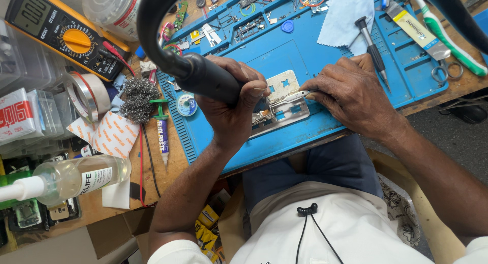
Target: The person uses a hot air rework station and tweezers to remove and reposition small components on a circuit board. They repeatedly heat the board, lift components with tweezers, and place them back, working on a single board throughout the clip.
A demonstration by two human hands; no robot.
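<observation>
My left hand grips the thick black handle of a hot-air tool, whose black hose arcs up and away to the top. Its tip points down at a silver metal fixture holding a small circuit board on the blue work mat. My right hand pinches silver tweezers, their tips resting on the board in the fixture. Both hands sit close together over the fixture.
A yellow multimeter, tape roll, steel-wool ball, flux syringe and clear liquid bottle lie left. A screwdriver, blue cloth, scissors and toothbrush lie right.
</observation>
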